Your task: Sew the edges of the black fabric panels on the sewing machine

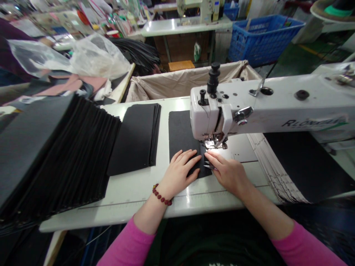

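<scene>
A: Your left hand (179, 175) lay palm down on the black piece (181, 131), fingers slightly spread, pinching nothing.

B: Your right hand (231, 175) was drawn in more tightly: fingers pressed together around the snips (210, 166), whose points stuck out to the left. The handles were hidden, so how firmly you gripped them could not be told.

A: The piece lay flat on the table (133, 190), partly behind the machine (277, 103), its right side close to the foot (215, 143). The needle could not be made out, nor whether it was down.

B: You seemed to be guiding that edge at the foot. Your left palm did well to lie broad and light, keeping the piece flat without dragging it askew.

A: Your right fingertips sat at the edge, just on your side of the foot. That suited fine steering, though it called for keeping them clear of the needle's path.

B: The snips deserved care too. Their points were over the piece, and low enough, in my judgement, to scratch or snag it; turning them up would have been safer.

A: Beyond your left hand stood a small stack (133, 138), apart from the piece, leaving room to turn it.
</scene>
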Demonstrator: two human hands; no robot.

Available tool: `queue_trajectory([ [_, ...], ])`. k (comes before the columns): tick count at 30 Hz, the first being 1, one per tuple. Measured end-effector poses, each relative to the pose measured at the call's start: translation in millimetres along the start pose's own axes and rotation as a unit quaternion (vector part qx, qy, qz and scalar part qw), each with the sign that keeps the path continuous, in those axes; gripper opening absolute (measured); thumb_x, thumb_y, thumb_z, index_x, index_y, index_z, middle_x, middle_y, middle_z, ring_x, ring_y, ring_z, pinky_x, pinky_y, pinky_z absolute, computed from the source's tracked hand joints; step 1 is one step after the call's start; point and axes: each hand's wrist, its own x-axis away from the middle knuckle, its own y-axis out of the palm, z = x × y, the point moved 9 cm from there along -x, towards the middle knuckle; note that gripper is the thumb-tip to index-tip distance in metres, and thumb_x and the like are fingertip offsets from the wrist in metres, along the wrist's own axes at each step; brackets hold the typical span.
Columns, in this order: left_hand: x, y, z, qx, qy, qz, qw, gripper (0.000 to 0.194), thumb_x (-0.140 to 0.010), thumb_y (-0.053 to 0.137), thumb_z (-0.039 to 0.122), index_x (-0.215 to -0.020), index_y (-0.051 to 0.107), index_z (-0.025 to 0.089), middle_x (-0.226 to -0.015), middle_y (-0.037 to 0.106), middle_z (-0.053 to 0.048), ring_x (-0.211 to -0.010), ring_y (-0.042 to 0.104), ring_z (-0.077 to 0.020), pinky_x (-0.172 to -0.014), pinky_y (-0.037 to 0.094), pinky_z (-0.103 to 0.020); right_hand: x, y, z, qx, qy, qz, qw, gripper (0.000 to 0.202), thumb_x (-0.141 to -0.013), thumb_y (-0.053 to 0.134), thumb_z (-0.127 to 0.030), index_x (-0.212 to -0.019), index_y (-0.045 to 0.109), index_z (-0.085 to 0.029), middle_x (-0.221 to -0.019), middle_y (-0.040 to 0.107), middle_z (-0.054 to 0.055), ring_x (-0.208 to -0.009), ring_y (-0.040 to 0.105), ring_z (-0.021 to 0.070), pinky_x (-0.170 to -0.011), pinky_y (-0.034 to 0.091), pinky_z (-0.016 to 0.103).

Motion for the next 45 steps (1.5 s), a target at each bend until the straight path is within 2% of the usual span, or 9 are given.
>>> queue_trajectory([
  [7,-0.5,-0.8,-1.6,0.000,0.001,0.011,1.000,0.040,-0.094,0.053,0.029,-0.133,0.052,0.025,-0.142,0.050,-0.006,-0.133,0.043,-0.0228,-0.117,0.026,-0.046,1.1,-1.0,-0.2,0.007,-0.004,0.015,1.000,0.055,-0.091,0.048,-0.022,-0.145,0.039,-0.028,-0.149,0.043,0.001,-0.093,0.067,0.0216,-0.071,0.053,0.034],
  [17,-1.1,2.1,-5.1,-0.004,-0.005,0.019,1.000,0.041,-0.095,0.052,0.031,-0.135,0.051,0.023,-0.143,0.050,-0.006,-0.135,0.041,-0.0221,-0.119,0.024,-0.045,0.4,0.4,1.0,-0.005,-0.001,0.015,1.000,0.057,-0.090,0.050,-0.021,-0.145,0.039,-0.029,-0.149,0.043,0.000,-0.094,0.067,0.0213,-0.072,0.054,0.034],
  [21,-2.7,5.0,-7.8,-0.007,-0.012,0.008,1.000,0.046,-0.096,0.049,0.030,-0.141,0.043,0.023,-0.149,0.044,-0.005,-0.141,0.034,-0.0216,-0.120,0.021,-0.045,0.5,0.1,2.3,-0.015,-0.001,0.017,1.000,0.056,-0.089,0.050,-0.020,-0.143,0.042,-0.028,-0.149,0.043,0.000,-0.093,0.068,0.0218,-0.071,0.054,0.034],
  [28,-8.8,11.5,-13.9,-0.026,-0.033,-0.009,0.999,0.057,-0.098,0.045,0.038,-0.150,0.029,0.022,-0.157,0.030,-0.005,-0.146,0.023,-0.0209,-0.121,0.019,-0.043,0.8,-1.3,4.0,-0.034,-0.001,0.036,0.999,0.055,-0.087,0.051,-0.016,-0.141,0.046,-0.027,-0.145,0.048,0.003,-0.094,0.068,0.0217,-0.071,0.055,0.033],
  [45,-9.2,13.6,-14.2,-0.038,-0.040,-0.012,0.998,0.058,-0.098,0.043,0.040,-0.151,0.026,0.021,-0.158,0.025,-0.004,-0.147,0.018,-0.0203,-0.121,0.016,-0.042,0.1,-1.6,4.5,-0.045,-0.001,0.036,0.998,0.054,-0.087,0.051,-0.016,-0.140,0.046,-0.027,-0.147,0.046,0.001,-0.098,0.067,0.0210,-0.073,0.054,0.031],
])
